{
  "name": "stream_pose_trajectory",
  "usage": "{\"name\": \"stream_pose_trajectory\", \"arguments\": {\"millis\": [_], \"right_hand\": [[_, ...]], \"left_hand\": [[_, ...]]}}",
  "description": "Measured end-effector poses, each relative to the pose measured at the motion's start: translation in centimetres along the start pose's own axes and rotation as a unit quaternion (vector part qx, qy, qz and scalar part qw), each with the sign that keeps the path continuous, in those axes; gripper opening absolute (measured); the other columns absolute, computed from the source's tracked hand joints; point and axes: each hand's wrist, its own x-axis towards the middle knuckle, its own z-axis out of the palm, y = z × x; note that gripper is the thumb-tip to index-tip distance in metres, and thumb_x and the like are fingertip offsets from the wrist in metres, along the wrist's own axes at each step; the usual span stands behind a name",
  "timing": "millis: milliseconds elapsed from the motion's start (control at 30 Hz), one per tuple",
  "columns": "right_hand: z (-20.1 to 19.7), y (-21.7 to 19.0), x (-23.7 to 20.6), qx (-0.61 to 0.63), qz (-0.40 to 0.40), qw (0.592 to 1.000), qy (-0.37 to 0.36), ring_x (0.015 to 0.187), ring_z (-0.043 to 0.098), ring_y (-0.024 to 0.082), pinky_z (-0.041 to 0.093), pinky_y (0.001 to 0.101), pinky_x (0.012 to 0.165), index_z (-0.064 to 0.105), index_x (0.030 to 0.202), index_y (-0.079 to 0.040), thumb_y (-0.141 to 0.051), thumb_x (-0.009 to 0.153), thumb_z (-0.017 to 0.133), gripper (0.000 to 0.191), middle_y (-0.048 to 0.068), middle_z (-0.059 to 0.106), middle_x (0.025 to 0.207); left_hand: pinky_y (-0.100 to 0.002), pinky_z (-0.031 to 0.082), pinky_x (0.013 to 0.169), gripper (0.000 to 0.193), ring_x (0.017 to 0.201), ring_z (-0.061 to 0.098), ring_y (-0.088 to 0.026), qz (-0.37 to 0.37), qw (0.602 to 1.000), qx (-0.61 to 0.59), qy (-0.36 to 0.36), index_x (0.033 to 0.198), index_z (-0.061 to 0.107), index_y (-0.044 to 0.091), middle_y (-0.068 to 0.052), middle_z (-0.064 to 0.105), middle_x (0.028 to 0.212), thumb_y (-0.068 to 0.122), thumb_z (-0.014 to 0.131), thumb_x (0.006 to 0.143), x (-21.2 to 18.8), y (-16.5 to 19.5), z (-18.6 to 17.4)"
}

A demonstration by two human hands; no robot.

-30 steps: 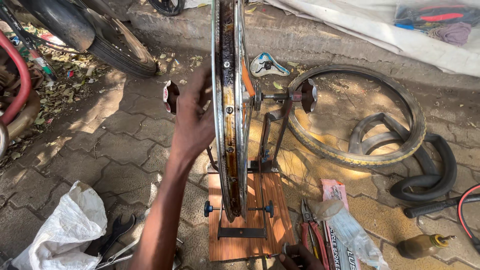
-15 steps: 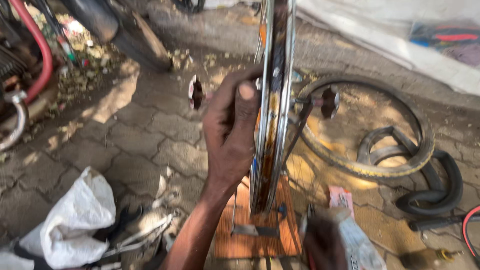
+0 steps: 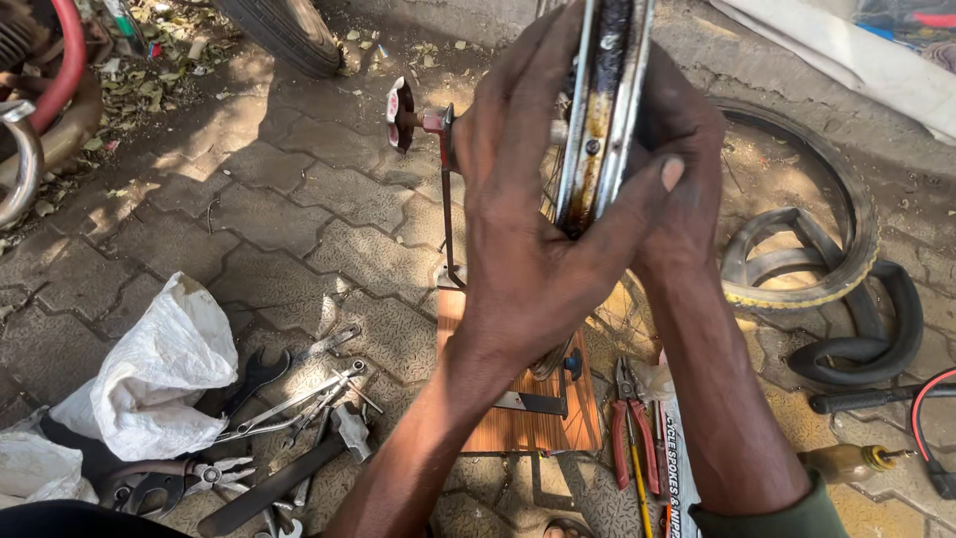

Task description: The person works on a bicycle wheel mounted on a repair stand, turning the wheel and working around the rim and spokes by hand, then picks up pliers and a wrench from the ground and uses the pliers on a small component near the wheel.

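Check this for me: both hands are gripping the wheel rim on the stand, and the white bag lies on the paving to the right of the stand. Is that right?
Not quite. The head view shows the white bag to the left of the stand, beside the wrenches. The rest holds: the left hand and right hand both grip the wheel rim.

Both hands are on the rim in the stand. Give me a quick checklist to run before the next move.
1. Left hand on the rim: ok, palm and fingers wrap it from the left.
2. Right hand on the rim: ok, thumb pressed across its edge.
3. Rim seated in the stand: cannot tell, the hands hide the axle.
4. Stand's wooden base flat on the paving: ok.
5. Pliers within reach: ok, lying just right of the base.
6. Spanners clear of the wheel: ok, piled to the left beside the white bag.
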Motion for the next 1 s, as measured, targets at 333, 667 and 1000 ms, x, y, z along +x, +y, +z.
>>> {"name": "stream_pose_trajectory", "arguments": {"millis": [333, 667, 1000], "right_hand": [[0.7, 1.5, 0.5, -0.128, 0.03, 0.99, -0.051, 0.083, 0.069, 0.007, 0.059, 0.0243, 0.075, 0.072, 0.122, -0.003, -0.009, 0.109, 0.066, 0.017, 0.004, 0.074, 0.098], [3.9, 1.8, 2.1, 0.119, 0.002, 0.993, -0.008, 0.108, 0.073, 0.015, 0.064, 0.028, 0.089, 0.061, 0.145, -0.004, -0.032, 0.116, 0.061, 0.041, 0.009, 0.071, 0.133], [7.0, 1.8, 2.8, 0.126, 0.099, 0.987, -0.017, 0.096, 0.074, 0.019, 0.066, 0.0291, 0.076, 0.054, 0.144, -0.012, -0.043, 0.111, 0.056, 0.045, 0.013, 0.071, 0.114]], "left_hand": [[-0.048, 0.033, 0.126, 0.079, 0.15, 0.031, -0.031, -0.053, 0.998, -0.014, 0.0, 0.16, 0.035, 0.013, -0.015, 0.029, 0.167, 0.027, 0.081, 0.097, 0.3, -0.3, -2.8], [-0.05, 0.042, 0.125, 0.084, 0.147, 0.042, -0.036, -0.085, 0.995, 0.0, 0.052, 0.15, 0.04, -0.005, -0.024, 0.04, 0.151, 0.029, 0.087, 0.088, 1.2, 0.5, -4.6], [-0.044, 0.048, 0.119, 0.052, 0.14, 0.051, -0.029, -0.12, 0.982, -0.135, 0.055, 0.124, 0.062, -0.002, -0.017, 0.037, 0.145, 0.029, 0.083, 0.088, 1.9, -0.5, -7.7]]}}
